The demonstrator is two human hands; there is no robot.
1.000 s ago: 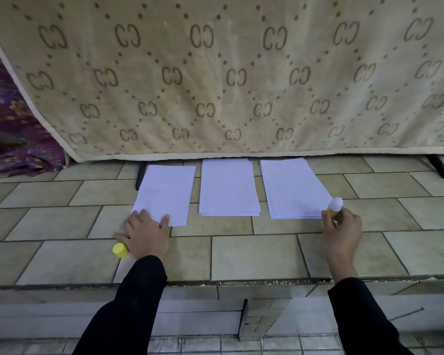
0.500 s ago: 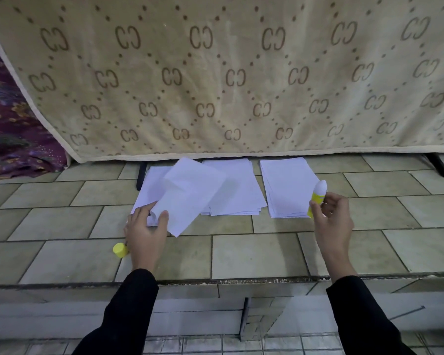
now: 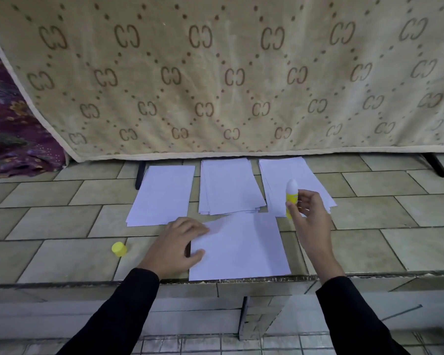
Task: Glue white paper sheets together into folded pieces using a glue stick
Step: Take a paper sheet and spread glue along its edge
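At the far left a purple patterned cloth (image 3: 13,139) is seen below a beige blanket (image 3: 228,80) hung behind the tiled bench (image 3: 62,254). A yellow cap (image 3: 118,249) is left lying on the tiles, off the glue stick. Next, a left paper stack (image 3: 162,196) is laid flat. The left hand (image 3: 176,248) is rested with relaxed, spread fingers on the left edge of a single white sheet (image 3: 241,249), which is laid at the bench's near edge. Behind it a middle paper stack (image 3: 228,187) is set. The uncapped glue stick (image 3: 291,197) is pinched upright by the right hand (image 3: 309,219), above a right paper stack (image 3: 276,172). No glue or fold can be made out on the sheet, so this piece's gluing and folding are judged still to be done.
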